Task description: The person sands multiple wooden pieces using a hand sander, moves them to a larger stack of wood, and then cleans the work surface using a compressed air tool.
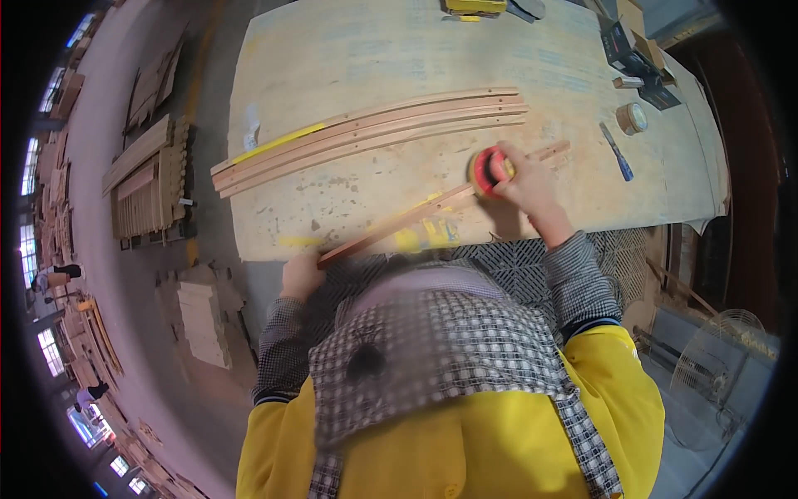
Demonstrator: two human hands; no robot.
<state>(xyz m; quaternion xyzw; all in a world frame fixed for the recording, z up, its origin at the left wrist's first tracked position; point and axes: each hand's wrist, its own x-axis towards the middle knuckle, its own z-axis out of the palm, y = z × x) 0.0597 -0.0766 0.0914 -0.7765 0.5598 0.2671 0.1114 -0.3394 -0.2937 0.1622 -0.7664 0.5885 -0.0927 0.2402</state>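
My right hand (522,185) grips a round red-and-yellow object with a dark centre (482,166), like a roll of tape, over a narrow reddish wooden strip (391,223). The strip lies diagonally near the table's front edge, with yellow along part of it. At its lower left end my left hand (301,273) has its fingers closed round it. Farther back lie several parallel wooden strips (374,125) with small holes, one with a yellow band along it. Yellow patches mark the worktop (291,50) below the held strip.
At the right are a putty knife (623,162), a round tin (632,118) and dark boxes (622,51); yellow items (474,7) lie at the back. Wood stacks (150,183) stand on the floor leftward, a fan (715,374) lower right. Other people work at the far left.
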